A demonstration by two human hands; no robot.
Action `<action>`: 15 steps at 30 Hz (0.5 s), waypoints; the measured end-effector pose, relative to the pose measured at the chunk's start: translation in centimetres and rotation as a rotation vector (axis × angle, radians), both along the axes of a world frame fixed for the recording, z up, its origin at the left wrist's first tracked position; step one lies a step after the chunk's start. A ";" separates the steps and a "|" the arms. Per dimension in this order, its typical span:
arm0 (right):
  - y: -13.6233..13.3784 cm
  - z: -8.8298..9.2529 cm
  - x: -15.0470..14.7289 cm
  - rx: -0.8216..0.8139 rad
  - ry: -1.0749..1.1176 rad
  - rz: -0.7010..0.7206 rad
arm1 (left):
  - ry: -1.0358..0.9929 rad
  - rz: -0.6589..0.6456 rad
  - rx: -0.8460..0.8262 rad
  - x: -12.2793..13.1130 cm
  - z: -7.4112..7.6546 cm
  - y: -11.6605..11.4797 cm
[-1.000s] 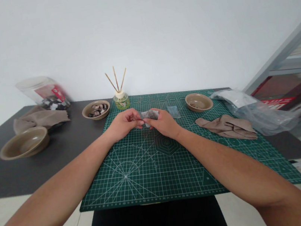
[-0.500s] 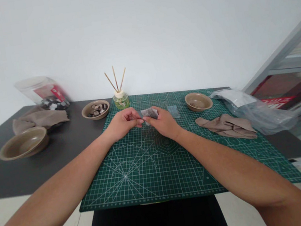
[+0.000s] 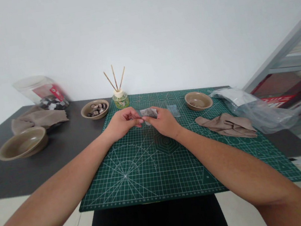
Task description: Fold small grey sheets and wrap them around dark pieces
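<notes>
Both my hands meet over the far middle of the green cutting mat (image 3: pixel 147 166). My left hand (image 3: pixel 122 123) and my right hand (image 3: pixel 164 121) pinch a small clear packet with dark contents (image 3: pixel 147 113) between their fingertips, just above the mat. A second small clear packet (image 3: pixel 173 110) lies flat on the mat right beside my right hand.
A reed diffuser (image 3: pixel 120 96) and a bowl of small dark pieces (image 3: pixel 95 109) stand behind my left hand. A brown bowl (image 3: pixel 199 101), a beige cloth (image 3: pixel 227 125) and a clear plastic bag (image 3: pixel 251 109) lie at right. At left are an empty bowl (image 3: pixel 22 142), another cloth (image 3: pixel 38 119) and a tipped plastic jar (image 3: pixel 40 92).
Hardly anything has moved; my hands keep pinching the packet in the same place, with only slight finger shifts.
</notes>
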State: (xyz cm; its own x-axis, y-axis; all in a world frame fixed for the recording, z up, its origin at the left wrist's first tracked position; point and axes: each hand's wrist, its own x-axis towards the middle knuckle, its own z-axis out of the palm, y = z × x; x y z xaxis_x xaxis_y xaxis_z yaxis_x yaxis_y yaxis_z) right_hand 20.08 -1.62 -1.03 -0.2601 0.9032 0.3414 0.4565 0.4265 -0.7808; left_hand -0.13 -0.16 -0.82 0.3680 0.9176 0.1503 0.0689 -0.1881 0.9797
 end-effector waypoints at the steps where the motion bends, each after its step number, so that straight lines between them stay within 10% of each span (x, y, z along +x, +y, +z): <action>1: 0.0 0.1 0.0 0.003 -0.004 -0.008 | -0.001 0.002 0.002 0.0 0.0 0.0; 15: 0.1 -0.3 0.1 0.006 -0.013 0.006 | 0.040 0.038 0.007 0.0 0.0 0.0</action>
